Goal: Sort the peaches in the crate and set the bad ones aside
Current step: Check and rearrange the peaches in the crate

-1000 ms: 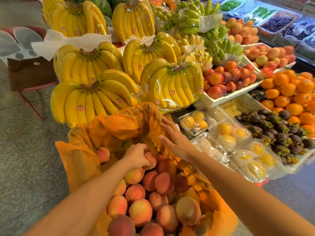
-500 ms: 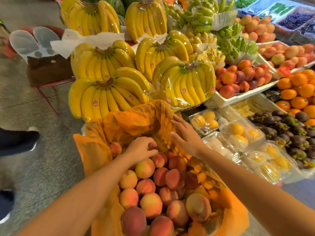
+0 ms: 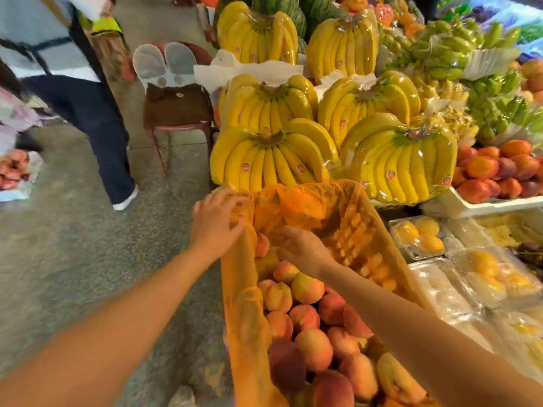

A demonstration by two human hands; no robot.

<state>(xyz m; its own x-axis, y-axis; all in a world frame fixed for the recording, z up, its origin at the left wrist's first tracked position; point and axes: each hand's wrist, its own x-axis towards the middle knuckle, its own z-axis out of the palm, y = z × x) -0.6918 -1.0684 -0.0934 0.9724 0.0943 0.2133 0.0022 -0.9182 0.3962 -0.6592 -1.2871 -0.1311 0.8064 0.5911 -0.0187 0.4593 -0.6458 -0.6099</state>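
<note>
The crate is lined with an orange plastic bag (image 3: 244, 318) and filled with several pink-yellow peaches (image 3: 311, 348). My left hand (image 3: 217, 221) is at the far left corner of the crate, its fingers closed on the liner's edge. My right hand (image 3: 299, 248) reaches into the far end of the crate, palm down, above the peaches and against the liner. I see nothing in it. One peach (image 3: 261, 245) lies between my two hands, next to the liner wall. The picture is blurred around the fingers.
Wrapped banana bunches (image 3: 273, 165) stand right behind the crate. Clear boxes of yellow fruit (image 3: 420, 239) and a white tray (image 3: 484, 207) of red fruit lie to the right. On the left are floor, a chair (image 3: 176, 107) and a standing person's legs (image 3: 97, 127).
My left hand left the peaches and took the liner's far left edge. My right hand moved from the liner's right wall into the crate. The view swung left and a person appeared.
</note>
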